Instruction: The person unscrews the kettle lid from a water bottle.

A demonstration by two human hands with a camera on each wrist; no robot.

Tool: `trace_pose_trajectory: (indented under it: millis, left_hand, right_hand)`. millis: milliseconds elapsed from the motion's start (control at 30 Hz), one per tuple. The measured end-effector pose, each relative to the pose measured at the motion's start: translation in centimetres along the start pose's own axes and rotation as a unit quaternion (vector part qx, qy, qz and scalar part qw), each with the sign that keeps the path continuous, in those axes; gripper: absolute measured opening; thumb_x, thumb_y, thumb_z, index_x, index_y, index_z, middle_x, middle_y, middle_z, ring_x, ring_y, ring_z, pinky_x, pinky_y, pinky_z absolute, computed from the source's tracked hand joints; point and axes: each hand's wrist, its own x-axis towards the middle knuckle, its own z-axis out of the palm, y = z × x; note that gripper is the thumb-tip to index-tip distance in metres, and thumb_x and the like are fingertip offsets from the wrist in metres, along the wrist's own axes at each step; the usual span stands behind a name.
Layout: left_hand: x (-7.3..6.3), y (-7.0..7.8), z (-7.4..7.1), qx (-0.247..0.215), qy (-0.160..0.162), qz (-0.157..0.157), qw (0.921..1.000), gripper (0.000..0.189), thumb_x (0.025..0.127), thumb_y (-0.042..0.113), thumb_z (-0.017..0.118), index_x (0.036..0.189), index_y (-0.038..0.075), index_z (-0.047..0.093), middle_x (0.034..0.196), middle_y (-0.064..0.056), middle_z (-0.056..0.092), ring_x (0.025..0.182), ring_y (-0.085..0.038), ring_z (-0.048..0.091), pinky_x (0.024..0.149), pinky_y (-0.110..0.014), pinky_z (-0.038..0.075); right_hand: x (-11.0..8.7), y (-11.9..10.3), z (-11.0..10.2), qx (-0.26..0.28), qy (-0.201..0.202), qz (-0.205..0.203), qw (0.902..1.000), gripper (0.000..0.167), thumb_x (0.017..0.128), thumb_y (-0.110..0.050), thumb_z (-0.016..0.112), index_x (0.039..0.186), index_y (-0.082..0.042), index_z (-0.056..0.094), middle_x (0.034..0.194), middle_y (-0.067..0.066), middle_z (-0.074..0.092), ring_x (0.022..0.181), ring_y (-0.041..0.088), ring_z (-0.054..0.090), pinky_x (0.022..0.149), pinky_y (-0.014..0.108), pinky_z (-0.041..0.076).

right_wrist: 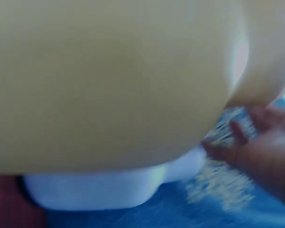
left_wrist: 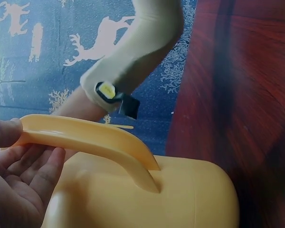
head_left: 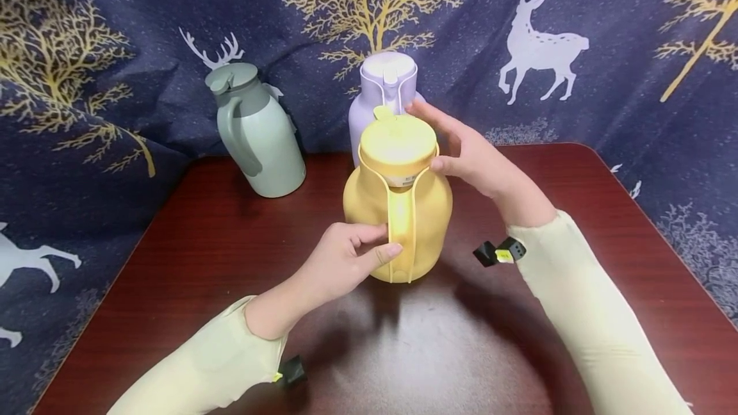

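Observation:
In the head view a yellow thermos jug (head_left: pixel 435 235) is at the middle of the table, its handle facing me. My left hand (head_left: pixel 340 258) holds that handle (left_wrist: pixel 80 137), thumb on the outer face and fingers behind it. Beside the jug's neck is my right hand (head_left: pixel 475 152), its thumb at the edge of the lid (head_left: pixel 398 136) and the other fingers extended past its far side. In the right wrist view the right fingers (right_wrist: pixel 256 142) are spread next to the neck. Directly behind stands a purple thermos jug (head_left: pixel 360 111), partly hidden by the yellow one.
A grey-green thermos jug (head_left: pixel 268 139) stands at the back left of the dark red table (head_left: pixel 230 261). Behind the table hangs a navy cloth (head_left: pixel 455 75) with white deer and golden trees. Small black devices (head_left: pixel 498 252) hang at both sleeve cuffs.

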Motion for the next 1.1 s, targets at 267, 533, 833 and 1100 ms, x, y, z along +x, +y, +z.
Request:
trace_pose_trajectory:
  millis: [267, 533, 833, 1100]
  left_hand:
    - [0.0, 0.1, -0.1, 0.008, 0.003, 0.017, 0.9998, 0.025, 0.097, 0.011, 0.069, 0.116, -0.002, 0.075, 0.109, -0.016, 0.079, 0.096, -0.010, 0.072, 0.085, -0.023, 0.059]
    - [0.1, -0.3, 0.1, 0.014, -0.003, 0.024, 0.9996, 0.025, 0.097, 0.013, 0.067, 0.116, -0.001, 0.076, 0.109, -0.015, 0.079, 0.095, -0.008, 0.073, 0.085, -0.023, 0.059]
    - [0.2, -0.2, 0.0, 0.022, -0.003, 0.025, 0.9995, 0.025, 0.096, 0.011, 0.069, 0.117, -0.001, 0.075, 0.110, -0.015, 0.079, 0.097, -0.011, 0.073, 0.085, -0.024, 0.060]
    - [0.2, -0.1, -0.1, 0.012, -0.008, 0.013, 0.9998, 0.026, 0.096, 0.009, 0.069, 0.119, -0.001, 0.074, 0.112, -0.016, 0.078, 0.101, -0.015, 0.073, 0.087, -0.022, 0.059]
  right_hand:
    - [-1.5, -2.8, 3.4, -0.129, 0.115, 0.072, 0.9822, 0.126, 0.064, -0.075, 0.082, 0.163, -0.018, 0.029, 0.166, 0.007, 0.037, 0.129, 0.030, 0.054, 0.104, 0.030, 0.047]
    - [-1.1, -2.7, 4.6, -0.181, 0.199, 0.101, 0.9578, 0.082, 0.084, -0.021, 0.083, 0.156, -0.024, 0.044, 0.154, 0.008, 0.051, 0.124, 0.023, 0.054, 0.098, 0.030, 0.048]
    - [-0.2, -1.4, 2.5, -0.062, 0.127, 0.067, 0.9877, 0.074, 0.084, -0.001, 0.074, 0.152, -0.016, 0.050, 0.142, 0.013, 0.062, 0.110, 0.010, 0.066, 0.089, 0.019, 0.056]
    - [1.4, -0.6, -0.6, 0.039, -0.013, 0.032, 0.9987, 0.082, 0.082, 0.002, 0.077, 0.155, 0.002, 0.039, 0.127, -0.010, 0.068, 0.117, 0.007, 0.063, 0.100, 0.020, 0.051]
